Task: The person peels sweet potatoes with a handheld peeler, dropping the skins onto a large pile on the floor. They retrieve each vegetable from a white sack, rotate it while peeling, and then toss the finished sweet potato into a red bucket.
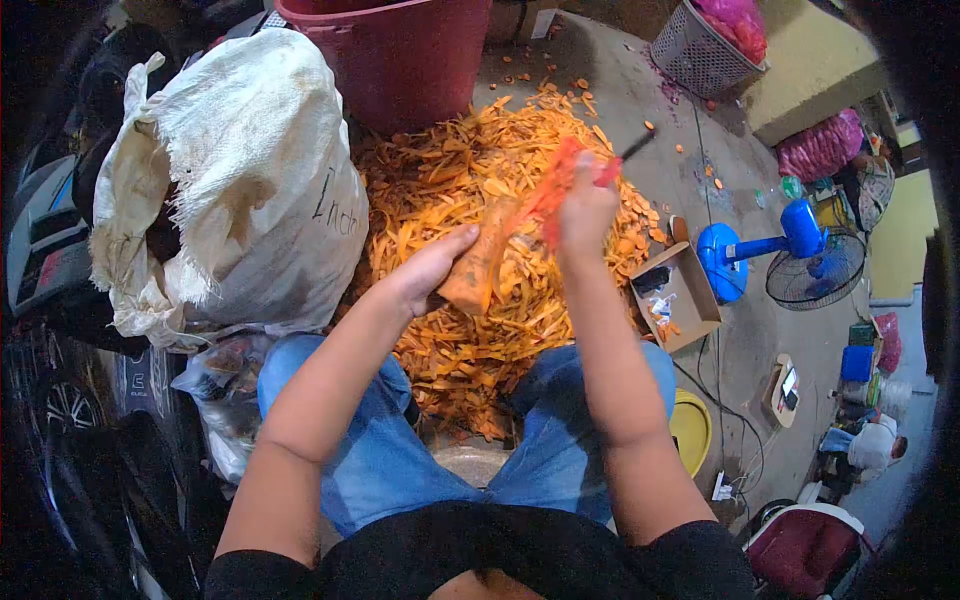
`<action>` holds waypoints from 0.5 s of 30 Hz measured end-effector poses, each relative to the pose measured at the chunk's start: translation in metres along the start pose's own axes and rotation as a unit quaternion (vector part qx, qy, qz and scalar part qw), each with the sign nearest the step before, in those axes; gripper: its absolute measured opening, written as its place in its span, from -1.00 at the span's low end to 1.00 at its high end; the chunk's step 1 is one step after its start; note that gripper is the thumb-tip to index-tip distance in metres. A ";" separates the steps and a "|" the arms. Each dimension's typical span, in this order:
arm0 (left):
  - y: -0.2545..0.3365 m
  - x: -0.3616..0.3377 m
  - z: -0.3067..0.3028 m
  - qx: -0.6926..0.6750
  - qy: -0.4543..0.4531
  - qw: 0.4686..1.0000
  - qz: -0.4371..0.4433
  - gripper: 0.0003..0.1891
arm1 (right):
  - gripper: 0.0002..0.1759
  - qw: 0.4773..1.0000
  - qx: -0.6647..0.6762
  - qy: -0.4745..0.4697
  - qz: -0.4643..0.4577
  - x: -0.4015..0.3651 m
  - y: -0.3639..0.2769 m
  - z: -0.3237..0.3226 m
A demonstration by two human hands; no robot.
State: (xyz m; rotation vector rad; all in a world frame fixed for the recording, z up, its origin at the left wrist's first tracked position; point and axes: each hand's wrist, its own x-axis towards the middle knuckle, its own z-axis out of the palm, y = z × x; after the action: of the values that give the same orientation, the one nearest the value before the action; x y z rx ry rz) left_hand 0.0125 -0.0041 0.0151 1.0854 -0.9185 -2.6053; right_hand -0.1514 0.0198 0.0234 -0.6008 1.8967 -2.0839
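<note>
My left hand (432,268) is closed around the lower end of a thick orange carrot (472,280), whose skin still shows brown patches. Above and to the right, my right hand (588,208) grips a red peeler (562,180), blurred by motion, with a dark rod-like end sticking out to the right. An orange strip hangs beside the carrot, below the peeler. Under both hands spreads a large heap of orange peelings (440,345) on the floor between my knees.
A white woven sack (270,130) stands at left, with a red tub (400,70) behind the heap. To the right are a cardboard box (695,290), a blue fan (760,245) with cables, and a yellow basin (692,430). A white basket (700,55) stands farther back.
</note>
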 end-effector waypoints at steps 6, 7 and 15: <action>0.004 0.000 0.009 -0.033 0.047 0.998 0.013 -0.65 | -0.64 0.988 -0.066 -0.130 -0.049 -0.047 0.004 0.016; 0.001 0.001 0.008 -0.011 0.049 0.998 0.030 -0.66 | -0.64 0.988 -0.067 -0.129 -0.048 -0.047 0.005 0.015; 0.000 -0.021 0.010 0.114 -0.090 0.989 0.004 -0.66 | -0.69 0.947 -0.267 0.123 -0.132 0.038 0.023 -0.029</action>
State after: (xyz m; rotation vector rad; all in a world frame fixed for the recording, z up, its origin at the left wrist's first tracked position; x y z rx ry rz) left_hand 0.0208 0.0082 0.0324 0.9019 -1.2843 -2.6746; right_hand -0.2001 0.0251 0.0037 -0.7728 2.6949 -1.8460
